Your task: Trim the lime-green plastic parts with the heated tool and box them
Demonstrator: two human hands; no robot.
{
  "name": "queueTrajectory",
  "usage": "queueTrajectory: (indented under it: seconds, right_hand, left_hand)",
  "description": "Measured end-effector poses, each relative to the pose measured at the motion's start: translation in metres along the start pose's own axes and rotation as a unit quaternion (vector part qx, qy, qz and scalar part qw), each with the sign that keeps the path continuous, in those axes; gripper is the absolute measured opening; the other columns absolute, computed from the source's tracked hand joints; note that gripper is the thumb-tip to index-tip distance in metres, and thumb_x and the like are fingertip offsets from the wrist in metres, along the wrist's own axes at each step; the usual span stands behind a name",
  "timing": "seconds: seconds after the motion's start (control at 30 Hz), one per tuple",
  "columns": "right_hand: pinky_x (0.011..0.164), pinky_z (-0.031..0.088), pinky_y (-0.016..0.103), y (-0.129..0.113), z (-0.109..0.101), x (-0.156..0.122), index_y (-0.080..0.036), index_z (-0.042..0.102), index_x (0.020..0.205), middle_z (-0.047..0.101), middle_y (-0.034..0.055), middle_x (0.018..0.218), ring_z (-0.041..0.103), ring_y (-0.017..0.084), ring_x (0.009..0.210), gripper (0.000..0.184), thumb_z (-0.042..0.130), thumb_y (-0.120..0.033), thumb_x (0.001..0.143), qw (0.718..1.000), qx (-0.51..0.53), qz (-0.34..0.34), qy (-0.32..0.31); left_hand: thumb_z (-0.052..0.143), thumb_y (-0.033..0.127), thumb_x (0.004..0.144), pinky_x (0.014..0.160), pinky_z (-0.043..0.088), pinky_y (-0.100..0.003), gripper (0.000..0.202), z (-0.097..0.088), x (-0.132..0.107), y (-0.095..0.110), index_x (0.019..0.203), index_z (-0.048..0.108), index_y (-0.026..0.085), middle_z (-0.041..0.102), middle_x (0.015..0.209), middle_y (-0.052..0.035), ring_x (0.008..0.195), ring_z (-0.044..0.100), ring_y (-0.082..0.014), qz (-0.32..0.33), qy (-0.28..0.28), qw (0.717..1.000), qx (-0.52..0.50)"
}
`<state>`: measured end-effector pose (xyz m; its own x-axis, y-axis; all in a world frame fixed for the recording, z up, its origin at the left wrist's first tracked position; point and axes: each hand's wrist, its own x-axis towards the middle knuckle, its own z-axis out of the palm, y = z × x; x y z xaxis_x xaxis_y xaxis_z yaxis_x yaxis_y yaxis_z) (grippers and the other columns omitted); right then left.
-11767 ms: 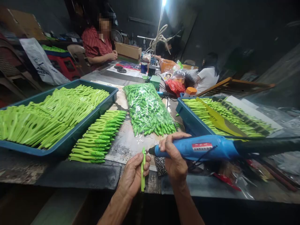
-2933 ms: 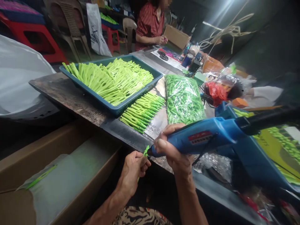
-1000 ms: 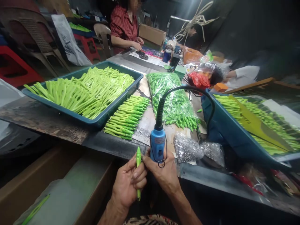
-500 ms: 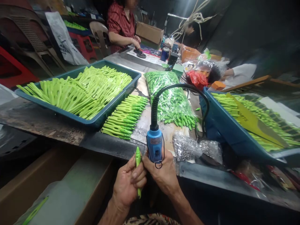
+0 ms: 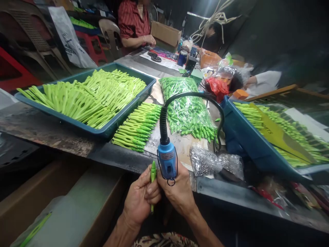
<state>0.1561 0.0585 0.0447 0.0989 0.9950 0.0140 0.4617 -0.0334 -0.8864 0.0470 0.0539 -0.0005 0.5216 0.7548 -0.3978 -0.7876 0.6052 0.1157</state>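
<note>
My left hand [image 5: 141, 197] is closed around a slim green plastic piece [image 5: 153, 171], held upright with its pointed tip above the fingers. Beside it my right hand [image 5: 180, 188] grips a blue electric screwdriver [image 5: 167, 159], whose black cord [image 5: 190, 94] arcs up and over to the right. The tool's working end is hidden by the hands. Just beyond lies a row of similar assembled green pieces [image 5: 136, 128] on the table. Plastic bags of small metal screws [image 5: 203, 159] rest to the right of my right hand.
A blue tray [image 5: 102, 132] of light-green handles stands left. A clear bag of green tips [image 5: 187, 106] lies mid-table. Another blue tray [image 5: 246, 144] is at right. Across the table sits a person in a red shirt [image 5: 133, 20]. An open carton [image 5: 84, 219] stands below the table edge.
The screwdriver has shifted slightly left and tilted with my right hand. My left hand keeps its hold on the green piece. The person across has drawn their hands back from the black items.
</note>
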Motion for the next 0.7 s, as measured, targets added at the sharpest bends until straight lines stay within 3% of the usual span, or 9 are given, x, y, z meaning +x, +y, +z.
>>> queueTrajectory:
  seconds: [0.4, 0.57, 0.7]
  right_hand:
    - [0.046, 0.037, 0.019, -0.008, -0.004, 0.003, -0.019, 0.049, 0.072, 0.048, -0.0052, 0.056, 0.043, 0.009, 0.047, 0.011, 0.060, -0.023, 0.070, 0.999, 0.035, 0.026, -0.006]
    - [0.051, 0.044, 0.021, -0.015, -0.006, 0.006, -0.017, 0.055, 0.075, 0.058, -0.0013, 0.064, 0.053, 0.012, 0.054, 0.012, 0.063, -0.023, 0.069, 0.997, 0.064, 0.043, -0.023]
    - [0.051, 0.045, 0.025, -0.017, -0.012, 0.007, -0.016, 0.056, 0.077, 0.059, 0.0003, 0.063, 0.054, 0.013, 0.050, 0.015, 0.065, -0.024, 0.067, 0.994, 0.086, 0.065, -0.033]
  left_hand:
    - [0.051, 0.016, 0.083, 0.036, 0.016, -0.013, 0.004, 0.004, -0.003, 0.003, 0.078, 0.050, 0.016, 0.039, 0.045, 0.0059, 0.035, 0.022, -0.0032, 0.047, -0.003, 0.996, 0.079]
    - [0.057, 0.023, 0.080, 0.038, 0.020, -0.015, 0.015, 0.009, -0.012, 0.008, 0.070, 0.049, 0.014, 0.048, 0.052, 0.0025, 0.039, 0.028, -0.0030, 0.093, -0.001, 0.982, 0.165]
    - [0.059, 0.026, 0.079, 0.042, 0.024, -0.017, 0.021, 0.007, -0.023, 0.010, 0.066, 0.051, 0.012, 0.053, 0.059, -0.0003, 0.044, 0.035, -0.0039, 0.137, 0.062, 0.958, 0.245]
